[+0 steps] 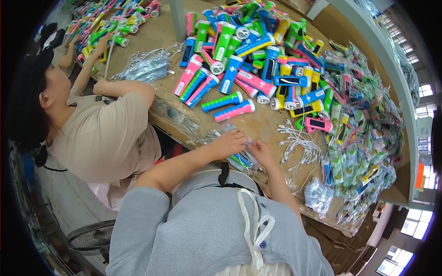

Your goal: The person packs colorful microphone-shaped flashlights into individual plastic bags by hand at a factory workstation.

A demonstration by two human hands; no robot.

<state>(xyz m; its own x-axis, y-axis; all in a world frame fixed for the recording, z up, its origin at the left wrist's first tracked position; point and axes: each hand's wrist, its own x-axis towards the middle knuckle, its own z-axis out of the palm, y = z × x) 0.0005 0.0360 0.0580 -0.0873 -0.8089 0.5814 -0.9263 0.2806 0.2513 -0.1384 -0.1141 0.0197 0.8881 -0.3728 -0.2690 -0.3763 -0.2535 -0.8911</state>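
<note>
- Left hand (pixel 229 142) at the near edge of the cardboard-covered table (pixel 262 122), fingers curled and pinching the top of a clear plastic bag (pixel 241 158).
- Right hand (pixel 261 151) just beside the left hand, thumb and fingers closed on the same bag's opening; the two hands nearly touch.
- Bag lies at the table's near edge, under both hands; a green and blue flashlight shows through the plastic.
- Loose pile of flashlights (pixel 251 50), pink, green, blue and yellow, on the table beyond the hands; one pink flashlight (pixel 234 111) lies nearest the left hand.
- Bundle of white cables (pixel 299 142) on the table, right of the right hand.
- Heap of bagged flashlights (pixel 363 138) along the table's right side.
- Another person in a beige shirt (pixel 103 135) sits at the table's left, arms on it.
</note>
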